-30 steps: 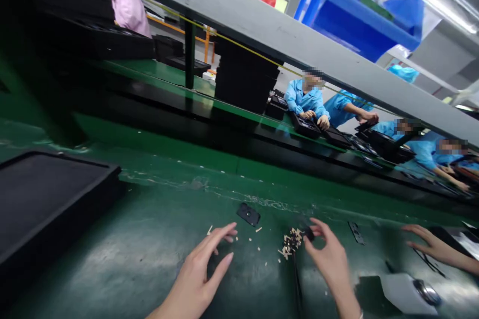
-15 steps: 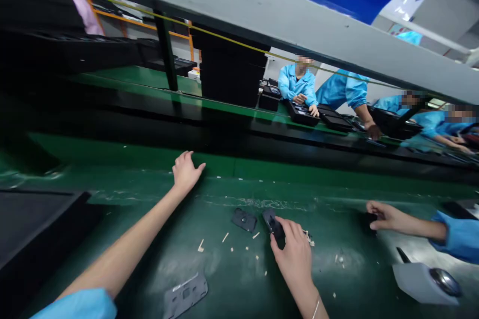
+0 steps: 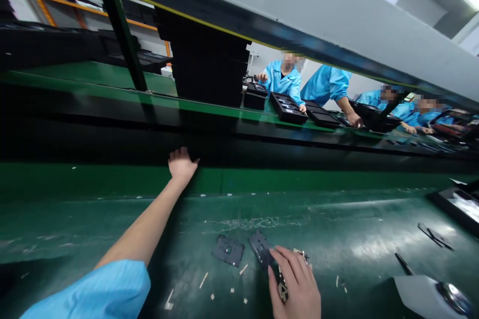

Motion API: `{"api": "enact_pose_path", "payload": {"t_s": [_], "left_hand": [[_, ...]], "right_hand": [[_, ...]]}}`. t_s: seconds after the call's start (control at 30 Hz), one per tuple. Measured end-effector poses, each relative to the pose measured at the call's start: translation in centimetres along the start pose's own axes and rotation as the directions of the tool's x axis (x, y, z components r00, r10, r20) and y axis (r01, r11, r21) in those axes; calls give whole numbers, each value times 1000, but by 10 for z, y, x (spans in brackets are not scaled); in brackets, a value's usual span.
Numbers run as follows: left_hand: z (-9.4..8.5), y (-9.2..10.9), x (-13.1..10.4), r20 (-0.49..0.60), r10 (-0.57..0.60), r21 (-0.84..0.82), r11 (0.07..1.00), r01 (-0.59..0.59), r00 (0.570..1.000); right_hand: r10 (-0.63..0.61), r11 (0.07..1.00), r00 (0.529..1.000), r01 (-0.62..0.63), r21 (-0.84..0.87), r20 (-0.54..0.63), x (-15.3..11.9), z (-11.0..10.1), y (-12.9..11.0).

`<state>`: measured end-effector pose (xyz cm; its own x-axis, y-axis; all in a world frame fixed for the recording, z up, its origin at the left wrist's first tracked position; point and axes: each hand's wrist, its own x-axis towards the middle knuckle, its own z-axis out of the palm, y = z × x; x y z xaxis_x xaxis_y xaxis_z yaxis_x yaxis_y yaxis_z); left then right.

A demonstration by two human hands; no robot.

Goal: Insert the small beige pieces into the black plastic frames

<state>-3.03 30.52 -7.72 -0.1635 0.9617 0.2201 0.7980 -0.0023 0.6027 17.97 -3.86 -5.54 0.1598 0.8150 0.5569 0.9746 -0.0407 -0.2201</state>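
Note:
My left hand reaches to the far side of the green bench, fingers spread against the dark ledge, with nothing visible in it. Near the bottom, my right hand curves over a small pile of mixed dark and tan bits, thumb and fingers apart. Its fingertips are beside the lower end of a flat black plastic part; whether they touch it I cannot tell. Just left of that lies a second black plastic part with a cutout in its middle. Small tan strips are scattered around.
At lower right stands a white container with a metal top, a dark-handled tool behind it. Thin black tools and a black tray lie farther right. A pale beam crosses overhead. People in blue work beyond the ledge.
The view has shifted. My right hand has come off the black part, onto the pile of bits. The other person's hand at right and the grey plate at lower left are out of view.

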Motion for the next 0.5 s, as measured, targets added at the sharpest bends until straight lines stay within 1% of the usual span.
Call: {"api": "enact_pose_path", "payload": {"t_s": [0.07, 0.13, 0.2, 0.23, 0.27, 0.33, 0.4, 0.43, 0.5], "left_hand": [[-10, -1, 1, 17, -3, -43, 999, 4, 1000], [-23, 1, -2, 51, 22, -103, 995, -17, 998], [-37, 7, -14, 106, 74, -177, 983, -55, 992], [-44, 12, -25, 142, 110, -217, 973, -78, 984], [-51, 17, -40, 183, 158, -259, 960, -107, 970], [-67, 27, -81, 267, 284, -348, 920, -183, 921], [-82, 34, -134, 335, 405, -418, 873, -251, 851], [-90, 36, -163, 359, 447, -441, 855, -273, 820], [-103, 37, -216, 398, 497, -466, 834, -296, 771]], "right_hand": [[-37, 999, 999, 37, 3, 27, 0, -1, 1], [-75, 997, 995, 75, -2, 60, 0, -4, 3], [-86, 996, 993, 86, -3, 79, 1, -8, 6], [-85, 996, 994, 85, 2, 75, 2, -9, 7], [-79, 997, 995, 79, 10, 64, 2, -11, 9], [-70, 997, 997, 69, 33, 35, 3, -14, 12], [-40, 997, 999, 39, 60, 17, 3, -18, 14], [-19, 997, 1000, 18, 73, 13, 4, -21, 15], [4, 995, 1000, -4, 98, -4, 5, -28, 15]]}}
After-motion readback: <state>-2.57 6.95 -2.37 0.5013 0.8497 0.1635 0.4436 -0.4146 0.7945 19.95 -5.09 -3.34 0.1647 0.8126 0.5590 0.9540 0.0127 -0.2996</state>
